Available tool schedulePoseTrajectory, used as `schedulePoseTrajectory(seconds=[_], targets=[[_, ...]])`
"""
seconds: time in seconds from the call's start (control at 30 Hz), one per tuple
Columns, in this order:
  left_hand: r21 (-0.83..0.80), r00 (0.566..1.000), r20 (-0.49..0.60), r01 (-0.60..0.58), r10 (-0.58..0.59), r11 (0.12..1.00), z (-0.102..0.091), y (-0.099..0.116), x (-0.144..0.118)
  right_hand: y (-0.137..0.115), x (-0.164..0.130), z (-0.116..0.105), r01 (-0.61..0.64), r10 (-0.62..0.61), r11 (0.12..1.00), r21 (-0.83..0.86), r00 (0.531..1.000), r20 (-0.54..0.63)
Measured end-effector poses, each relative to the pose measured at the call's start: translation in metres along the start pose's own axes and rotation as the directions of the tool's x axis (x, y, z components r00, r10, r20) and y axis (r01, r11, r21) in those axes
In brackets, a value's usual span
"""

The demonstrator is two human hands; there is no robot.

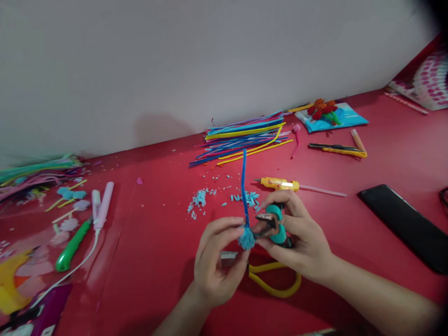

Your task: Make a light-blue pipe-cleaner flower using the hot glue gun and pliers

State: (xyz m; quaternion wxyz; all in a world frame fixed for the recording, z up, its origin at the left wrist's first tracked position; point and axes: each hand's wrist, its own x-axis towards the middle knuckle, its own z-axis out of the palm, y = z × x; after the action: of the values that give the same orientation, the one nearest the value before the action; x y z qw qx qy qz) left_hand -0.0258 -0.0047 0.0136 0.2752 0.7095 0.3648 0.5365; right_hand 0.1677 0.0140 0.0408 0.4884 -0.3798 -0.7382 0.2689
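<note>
Between the fingertips of my left hand (219,263) is a light blue fuzzy pompom (247,239), pinched near the middle of the table. A dark blue pipe cleaner (244,186) rises upright from its top. My right hand (301,233) is wrapped round teal-handled pliers (266,225), whose jaws are parted and lie right beside the pompom and the pipe cleaner's base. Whether the jaws touch it I cannot tell. Yellow-handled scissors (276,294) lie beneath my hands, their blades partly hidden. Small light blue clippings (250,199) and fluff (200,198) are scattered just beyond.
Bundled pipe cleaners (245,135) lie along the wall. A yellow screwdriver-like tool (280,184) and a black phone (402,224) are to the right. At left are a pink hair straightener (104,205) with a white cord and a green-handled tool (74,246). Red flowers (324,111) rest on a blue packet (350,117).
</note>
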Motion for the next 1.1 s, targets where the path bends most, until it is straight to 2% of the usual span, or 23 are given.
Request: schedulePoseTrajectory(seconds=[0.07,0.13,0.2,0.3,0.43,0.53,0.63,0.73,0.9,1.1], targets=[[-0.167,0.981,-0.011,0.187,-0.191,0.968,0.002,0.0,0.0,0.001,0.0,0.001,-0.019,0.019,1.0,-0.013,1.0,-0.006],[-0.325,0.93,0.015,0.351,-0.367,0.878,0.004,0.001,0.002,0.002,0.0,0.001,-0.048,0.047,0.999,-0.022,0.999,-0.02],[-0.446,0.867,0.057,0.465,-0.495,0.765,0.006,0.003,0.007,0.002,0.001,0.001,-0.081,0.08,0.996,-0.02,0.996,-0.041],[-0.575,0.776,0.132,0.566,-0.616,0.59,0.005,0.003,0.015,0.002,0.003,-0.004,-0.122,0.123,0.992,0.019,0.992,-0.029],[-0.684,0.687,0.201,0.609,-0.698,0.403,-0.002,0.0,0.022,0.005,0.006,-0.016,-0.17,0.168,0.985,0.007,0.979,0.115],[-0.705,0.672,0.198,0.603,-0.714,0.372,-0.01,-0.005,0.025,0.012,0.006,-0.022,-0.144,0.162,0.986,-0.085,0.952,0.26],[-0.716,0.686,0.161,0.576,-0.71,0.394,-0.018,-0.009,0.028,0.017,0.004,-0.022,-0.105,0.149,0.984,-0.141,0.924,0.352],[-0.712,0.694,0.174,0.578,-0.699,0.398,-0.023,-0.011,0.031,0.02,0.002,-0.019,-0.119,0.177,0.977,-0.179,0.917,0.358],[-0.706,0.678,0.235,0.611,-0.697,0.357,-0.027,-0.01,0.032,0.02,0.002,-0.017,-0.165,0.244,0.961,-0.223,0.887,0.391],[-0.713,0.667,0.228,0.61,-0.709,0.345,-0.027,-0.007,0.032,0.022,0.001,-0.016,-0.169,0.251,0.96,-0.221,0.87,0.424]])
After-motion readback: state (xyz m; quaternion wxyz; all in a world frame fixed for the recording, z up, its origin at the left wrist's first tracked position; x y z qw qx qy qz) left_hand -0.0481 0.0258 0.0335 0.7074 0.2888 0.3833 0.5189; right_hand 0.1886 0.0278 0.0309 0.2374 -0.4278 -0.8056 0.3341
